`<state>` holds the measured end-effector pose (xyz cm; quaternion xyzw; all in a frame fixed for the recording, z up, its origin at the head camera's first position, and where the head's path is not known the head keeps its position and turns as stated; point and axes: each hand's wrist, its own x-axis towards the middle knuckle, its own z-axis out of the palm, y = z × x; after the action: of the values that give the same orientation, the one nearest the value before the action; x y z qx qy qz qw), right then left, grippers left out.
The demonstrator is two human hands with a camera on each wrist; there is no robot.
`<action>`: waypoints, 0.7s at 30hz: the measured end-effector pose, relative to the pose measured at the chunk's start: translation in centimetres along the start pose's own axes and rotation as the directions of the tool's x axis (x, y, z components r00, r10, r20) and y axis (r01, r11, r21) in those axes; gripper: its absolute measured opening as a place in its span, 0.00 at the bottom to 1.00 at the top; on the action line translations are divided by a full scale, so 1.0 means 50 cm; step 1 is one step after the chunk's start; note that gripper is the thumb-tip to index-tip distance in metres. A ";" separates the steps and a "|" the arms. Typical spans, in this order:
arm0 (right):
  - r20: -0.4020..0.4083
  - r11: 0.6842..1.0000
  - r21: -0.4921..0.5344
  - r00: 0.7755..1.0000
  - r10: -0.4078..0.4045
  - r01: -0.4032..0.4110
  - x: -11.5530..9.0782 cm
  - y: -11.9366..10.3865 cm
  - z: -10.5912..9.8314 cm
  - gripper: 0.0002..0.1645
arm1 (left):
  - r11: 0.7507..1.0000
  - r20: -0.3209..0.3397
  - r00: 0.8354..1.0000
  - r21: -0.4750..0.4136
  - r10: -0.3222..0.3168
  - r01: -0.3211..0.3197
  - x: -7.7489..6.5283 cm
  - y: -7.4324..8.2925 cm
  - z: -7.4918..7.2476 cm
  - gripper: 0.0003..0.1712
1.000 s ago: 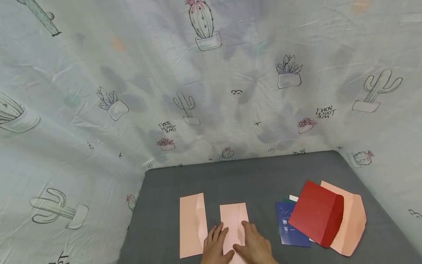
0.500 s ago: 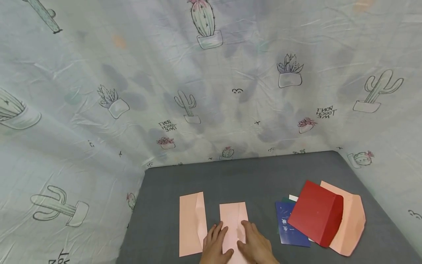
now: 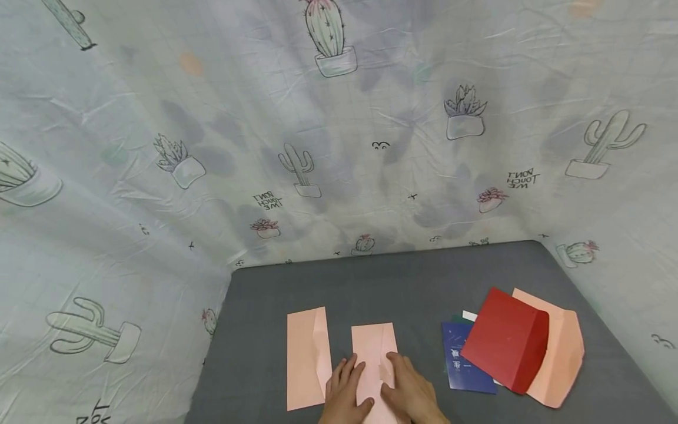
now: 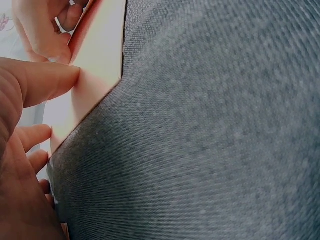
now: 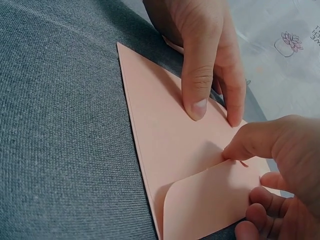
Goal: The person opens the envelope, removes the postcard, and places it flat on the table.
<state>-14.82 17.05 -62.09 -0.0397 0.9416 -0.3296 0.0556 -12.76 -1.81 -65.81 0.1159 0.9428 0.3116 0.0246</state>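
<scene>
A pink envelope (image 3: 368,341) lies on the grey table in front of me, its flap (image 5: 205,205) along the right side. My left hand (image 3: 344,394) rests on the envelope's left part, thumb and fingers fairly straight. At the flap is my right hand (image 3: 413,391). In the right wrist view its thumb touches the flap's inner edge while the bent fingers sit at the outer edge, pinching the flap between them. The left wrist view has the left thumb (image 4: 55,82) on the paper, near a corner of the envelope.
Left of my hands lies another pink envelope (image 3: 304,359). On the right, a red envelope (image 3: 503,341) overlaps a further pink envelope (image 3: 561,353) and a blue card (image 3: 468,368) with white characters. A cactus-print cloth (image 3: 339,165) hangs behind the table (image 3: 413,294).
My right thumb has shifted slightly to the right and away from me, towards the right fingers. The left hand and the envelopes have hardly moved.
</scene>
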 end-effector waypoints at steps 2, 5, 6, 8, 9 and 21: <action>0.001 1.000 0.003 1.000 -0.005 0.005 0.001 0.000 0.001 0.36 | 1.000 -0.005 1.000 0.023 0.000 0.000 0.002 -0.005 0.004 0.42; 0.003 1.000 0.019 1.000 -0.013 0.013 0.001 -0.002 -0.004 0.36 | 1.000 0.004 1.000 0.021 -0.006 0.006 0.004 -0.008 0.005 0.42; 0.007 0.999 0.031 1.000 -0.009 0.009 0.001 -0.004 -0.008 0.36 | 1.000 0.011 1.000 0.011 -0.009 0.009 0.004 -0.007 0.003 0.42; 0.016 0.999 0.051 1.000 -0.002 0.001 0.000 -0.005 -0.015 0.36 | 1.000 0.028 0.999 -0.014 -0.016 0.017 0.005 -0.003 0.000 0.42; 0.023 0.998 0.063 1.000 0.002 -0.003 0.000 -0.005 -0.017 0.36 | 1.000 0.036 0.999 -0.023 -0.021 0.022 0.005 -0.001 -0.002 0.42; 0.107 0.939 0.344 0.993 -0.046 0.007 0.012 0.037 -0.013 0.36 | 0.997 0.070 0.996 -0.060 -0.050 0.054 0.003 0.006 -0.008 0.42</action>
<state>-15.54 18.82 -62.81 -0.0608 0.8645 -0.4865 0.1106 -12.89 -1.79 -65.30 0.1009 0.9341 0.3356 0.0684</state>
